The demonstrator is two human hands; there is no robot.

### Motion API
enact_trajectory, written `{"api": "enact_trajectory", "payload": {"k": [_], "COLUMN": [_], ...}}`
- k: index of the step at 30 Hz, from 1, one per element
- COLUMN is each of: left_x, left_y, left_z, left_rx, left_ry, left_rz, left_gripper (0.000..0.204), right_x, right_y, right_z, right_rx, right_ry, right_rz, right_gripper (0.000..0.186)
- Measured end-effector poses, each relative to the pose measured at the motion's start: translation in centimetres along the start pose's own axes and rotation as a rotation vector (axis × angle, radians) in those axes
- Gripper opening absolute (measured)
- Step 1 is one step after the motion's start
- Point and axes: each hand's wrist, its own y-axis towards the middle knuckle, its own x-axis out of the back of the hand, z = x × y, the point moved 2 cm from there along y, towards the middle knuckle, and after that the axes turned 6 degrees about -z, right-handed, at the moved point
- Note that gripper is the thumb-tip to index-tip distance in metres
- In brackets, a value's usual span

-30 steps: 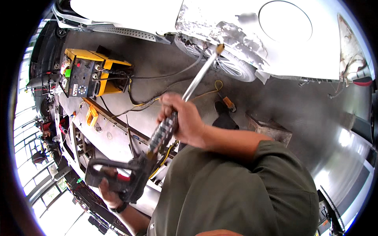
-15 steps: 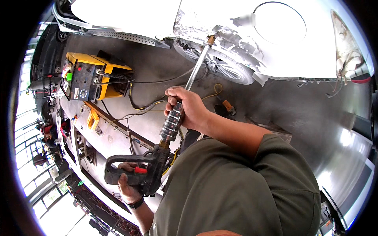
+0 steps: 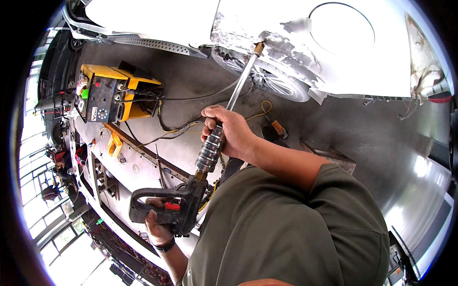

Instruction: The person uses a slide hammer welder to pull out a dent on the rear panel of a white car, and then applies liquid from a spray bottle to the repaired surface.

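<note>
On the left, a yellow-and-black machine (image 3: 102, 95) with dark cables (image 3: 179, 127) trailing rightward. Next, a black-bodied pulling tool (image 3: 188, 200), clasped at its looped grip by the left hand (image 3: 160, 221), near a red trigger (image 3: 172, 206). Further along, curled fingers of the right hand (image 3: 230, 132) around the top of its ribbed chrome sleeve (image 3: 208, 155). Then a steel rod (image 3: 243, 81) slanting up to a brass-coloured tip (image 3: 259, 47). Below and rightward, an orange tool (image 3: 279, 128) on the floor (image 3: 343, 124). Farther right, a white car panel (image 3: 343, 71), with the tip at its scuffed edge, contact impossible to tell.
</note>
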Motion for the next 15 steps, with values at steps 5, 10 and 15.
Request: {"api": "enact_trajectory", "payload": {"k": [5, 10, 15], "left_x": [0.5, 0.6, -0.3], "left_y": [0.8, 0.4, 0.7], "left_z": [0.1, 0.1, -0.2], "left_rx": [0.064, 0.013, -0.071], "left_ry": [-0.03, -0.041, 0.02], "left_rz": [0.065, -0.114, -0.027], "left_gripper": [0.04, 0.041, 0.041], "right_x": [0.0, 0.3, 1.4], "right_y": [0.2, 0.6, 3.7], "right_z": [0.0, 0.1, 6.9], "right_rx": [-0.005, 0.001, 0.159], "right_ry": [0.001, 0.026, -0.069], "right_rz": [-0.002, -0.001, 0.039], "right_gripper": [0.011, 0.02, 0.041]}}
